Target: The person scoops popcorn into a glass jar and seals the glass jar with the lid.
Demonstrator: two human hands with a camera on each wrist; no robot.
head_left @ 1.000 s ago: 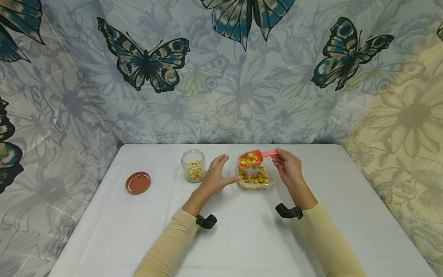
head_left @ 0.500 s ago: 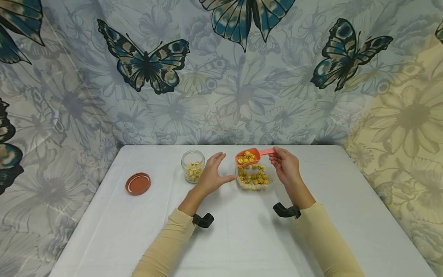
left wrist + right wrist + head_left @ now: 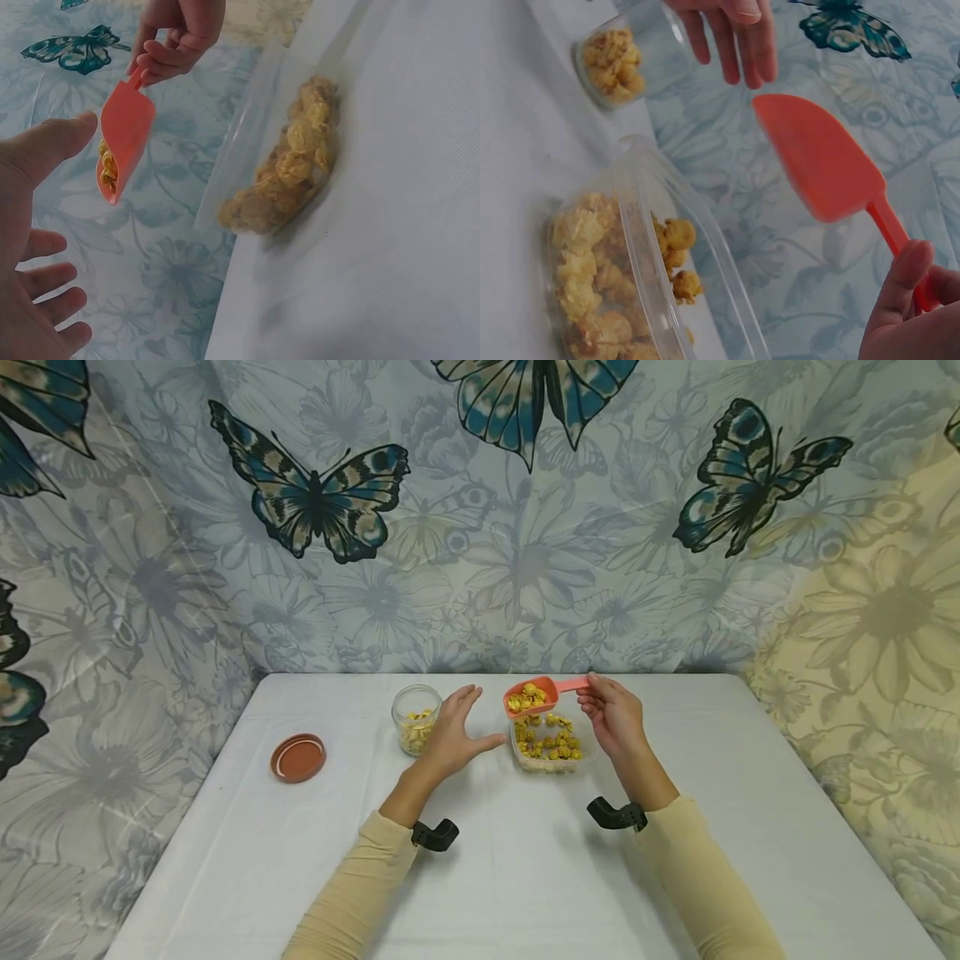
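Note:
By its handle my right hand point(image 3: 617, 718) grips an orange-red scoop point(image 3: 817, 161), which carries yellow popcorn point(image 3: 527, 697). The scoop is held above the back left part of a clear plastic container point(image 3: 553, 766) with more popcorn inside. My left hand point(image 3: 450, 739) has its fingers spread and holds nothing. It hovers between that container and a glass jar point(image 3: 411, 700) partly filled with popcorn, covering the jar's right side in the head view. In the left wrist view the scoop's bowl point(image 3: 133, 124) tilts downward beyond my left thumb.
A brown-red round lid point(image 3: 298, 758) lies on the white-covered table point(image 3: 495, 893), left of the jar. Behind the table's far edge hangs a cloth backdrop point(image 3: 480, 568) printed with flowers and butterflies. Each wrist wears a black camera mount point(image 3: 437, 835).
The loaded scoop has moved left and slightly up over the container, with my right hand. My left hand has shifted a little left, toward the jar. Container, jar and lid stay put.

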